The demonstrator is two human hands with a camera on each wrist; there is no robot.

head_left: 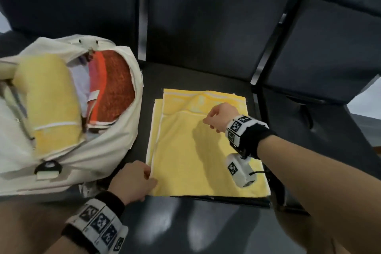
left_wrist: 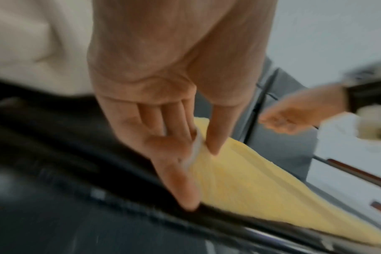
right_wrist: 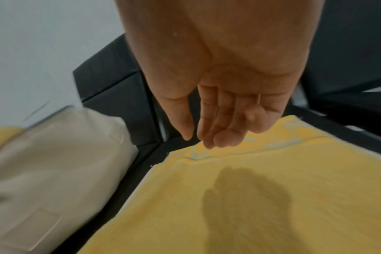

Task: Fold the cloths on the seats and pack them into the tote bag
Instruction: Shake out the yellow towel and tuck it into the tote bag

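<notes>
A yellow cloth (head_left: 195, 150), folded to a rectangle, lies flat on the dark seat (head_left: 206, 74) in the middle of the head view. My left hand (head_left: 147, 173) is at the cloth's near left corner; in the left wrist view the left hand (left_wrist: 201, 151) pinches the white-hemmed edge of the cloth (left_wrist: 250, 185) between thumb and fingers. Above the cloth's (right_wrist: 272, 206) far part hovers my right hand (head_left: 208, 118), fingers loosely bent and holding nothing, casting a shadow on the fabric below the right hand (right_wrist: 196, 139). The cream tote bag (head_left: 115, 146) stands open to the left.
Inside the tote bag sit a folded yellow cloth (head_left: 51, 105) and an orange-red cloth (head_left: 115, 88). Dark seat backs (head_left: 206, 16) rise behind, with another seat (head_left: 319, 57) to the right. The bag's side (right_wrist: 54, 171) almost touches the cloth's left edge.
</notes>
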